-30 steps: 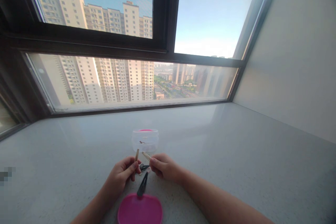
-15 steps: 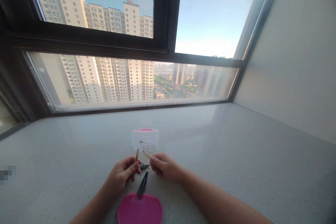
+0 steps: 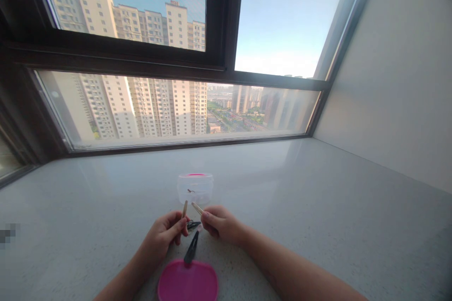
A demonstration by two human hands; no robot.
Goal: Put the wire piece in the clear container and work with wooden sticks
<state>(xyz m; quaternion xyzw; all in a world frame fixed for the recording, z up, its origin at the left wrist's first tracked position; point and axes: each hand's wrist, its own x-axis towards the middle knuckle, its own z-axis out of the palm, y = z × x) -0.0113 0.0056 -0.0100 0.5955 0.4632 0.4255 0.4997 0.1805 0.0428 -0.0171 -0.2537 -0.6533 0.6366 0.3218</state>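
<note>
My left hand (image 3: 165, 233) pinches a slim tan hair clip (image 3: 185, 209) that points upward. Opposite it, my right hand (image 3: 219, 222) holds another beige hair clip (image 3: 197, 208), tilted toward the upper left. The two clips are close but apart. Small dark clips (image 3: 193, 225) lie between the hands, partly hidden by my left fingers. Below them, a black snap hair clip (image 3: 191, 248) rests with its wide end on the rim of a pink lid (image 3: 188, 283). A small pale, clear piece lies by its narrow tip.
Just beyond the hands stands a clear plastic box (image 3: 196, 186) with a small dark clip and a pink patch visible. The pale speckled sill (image 3: 282, 188) runs back to a dark-framed window (image 3: 190, 143). A white wall (image 3: 399, 84) rises at the right.
Almost nothing differs. The left hand and its clip have shifted very slightly, and the right hand keeps its place with its clip.
</note>
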